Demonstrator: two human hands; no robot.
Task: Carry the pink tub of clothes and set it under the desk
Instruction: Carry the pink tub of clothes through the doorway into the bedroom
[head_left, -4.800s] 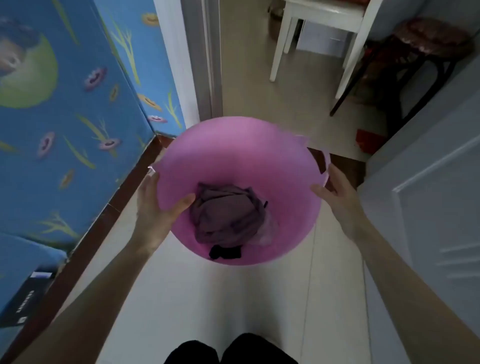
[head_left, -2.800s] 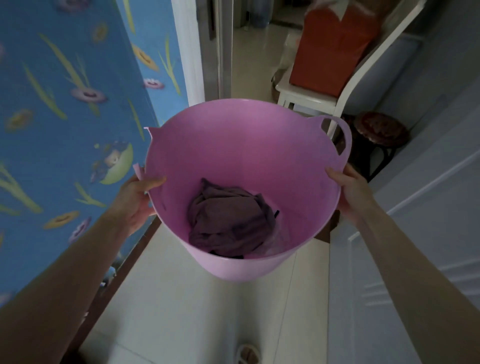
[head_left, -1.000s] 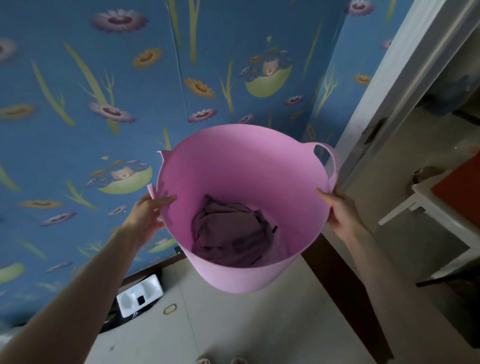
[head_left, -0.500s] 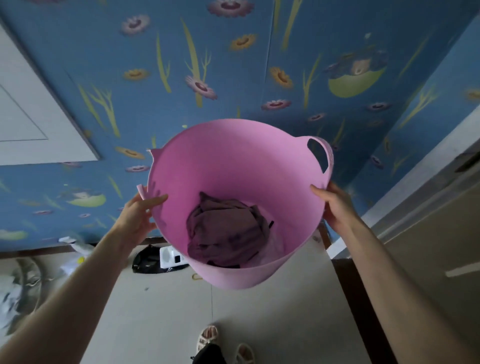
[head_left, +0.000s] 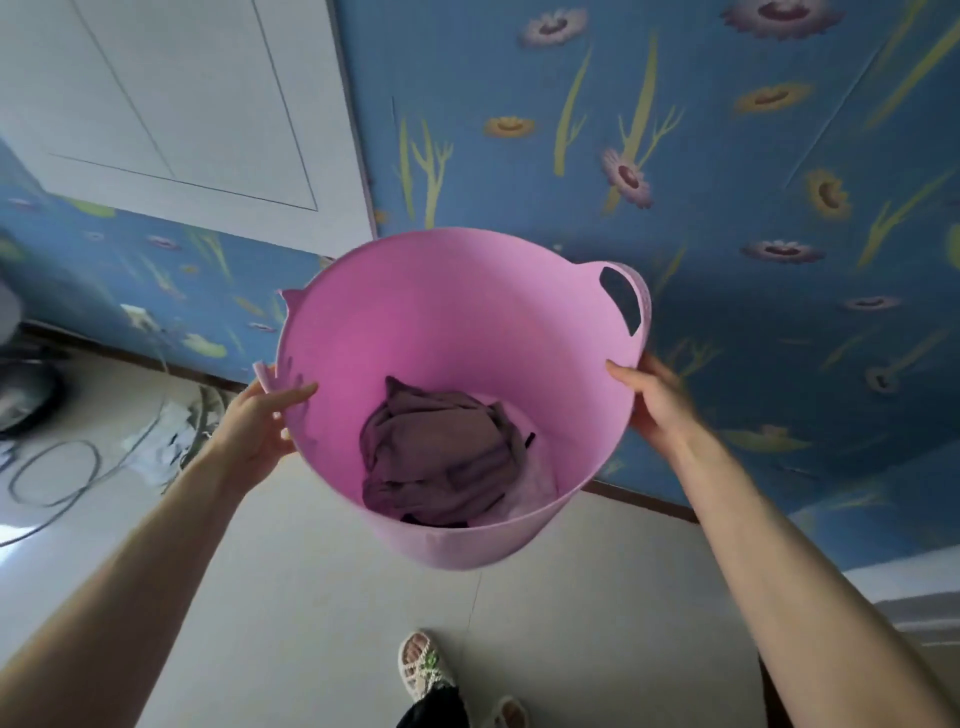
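I hold the pink tub in the air at the centre of the head view, above a pale tiled floor. A bundle of purple-brown clothes lies at its bottom. My left hand grips the tub's left rim, thumb inside. On the right rim, just below the loop handle, my right hand is closed. No desk is in sight.
A blue flowered wall runs behind the tub, with a white panelled door at upper left. Cables and papers lie on the floor at left beside a dark round object. My sandalled foot is below.
The view has swung left from the doorway along the blue wall to the white door and floor clutter. The tub has stayed in both hands, same grip.
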